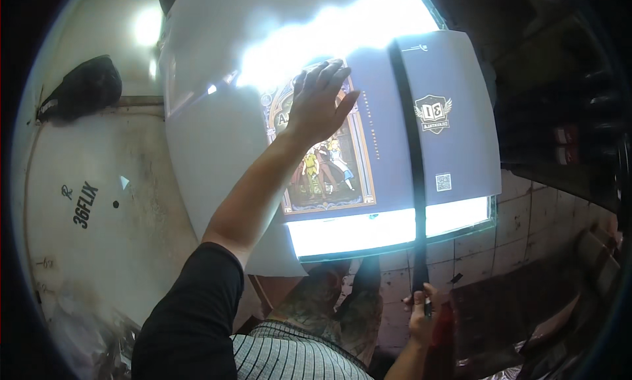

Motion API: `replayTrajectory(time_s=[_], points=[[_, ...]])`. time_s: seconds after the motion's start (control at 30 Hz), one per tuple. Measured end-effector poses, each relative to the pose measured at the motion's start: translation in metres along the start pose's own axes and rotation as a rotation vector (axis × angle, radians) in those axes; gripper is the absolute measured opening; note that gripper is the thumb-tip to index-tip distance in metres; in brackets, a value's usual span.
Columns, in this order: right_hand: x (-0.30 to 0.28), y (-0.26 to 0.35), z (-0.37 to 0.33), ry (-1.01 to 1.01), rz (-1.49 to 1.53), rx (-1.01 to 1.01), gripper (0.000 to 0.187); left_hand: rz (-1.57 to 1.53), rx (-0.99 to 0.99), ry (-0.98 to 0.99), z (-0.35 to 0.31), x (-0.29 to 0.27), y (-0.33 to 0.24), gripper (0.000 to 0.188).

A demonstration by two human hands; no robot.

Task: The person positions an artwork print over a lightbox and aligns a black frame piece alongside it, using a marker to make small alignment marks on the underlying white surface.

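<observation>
A large printed sheet in blue-violet, with a framed cartoon picture and a winged badge, lies on a brightly lit light table. My left hand rests palm down across the framed picture, its fingers stretched out. To its right, a long black strip, straight like a ruler, crosses the sheet and runs past the table's near edge. At the strip's near end my right hand is closed around it. A small dark pen-like piece shows at those fingers, too small to name.
A large white sheet hangs over the light table's left side. Further left stand a pale board with dark lettering and a black bundle. Tiled floor and a dark brown surface lie at the right.
</observation>
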State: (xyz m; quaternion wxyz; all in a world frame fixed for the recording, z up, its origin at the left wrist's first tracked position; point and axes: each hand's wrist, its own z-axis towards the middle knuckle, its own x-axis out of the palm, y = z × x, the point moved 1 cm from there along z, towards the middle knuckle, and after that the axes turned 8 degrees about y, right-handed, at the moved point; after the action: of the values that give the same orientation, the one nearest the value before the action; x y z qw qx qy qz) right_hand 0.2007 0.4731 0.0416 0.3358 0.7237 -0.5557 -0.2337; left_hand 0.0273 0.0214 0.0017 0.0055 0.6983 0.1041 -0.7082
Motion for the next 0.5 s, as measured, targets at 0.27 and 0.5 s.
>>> replayTrajectory(time_s=[0.27,0.5], points=[[0.039,-0.001,-0.002,0.12,-0.12,0.069,0.019,-0.066,0.018,0.002,0.013,-0.004,0.007,0.073],[0.055,-0.003,-0.001,0.087,-0.122,0.065,0.019,-0.071,0.067,0.032,0.014,-0.003,0.009,0.07]])
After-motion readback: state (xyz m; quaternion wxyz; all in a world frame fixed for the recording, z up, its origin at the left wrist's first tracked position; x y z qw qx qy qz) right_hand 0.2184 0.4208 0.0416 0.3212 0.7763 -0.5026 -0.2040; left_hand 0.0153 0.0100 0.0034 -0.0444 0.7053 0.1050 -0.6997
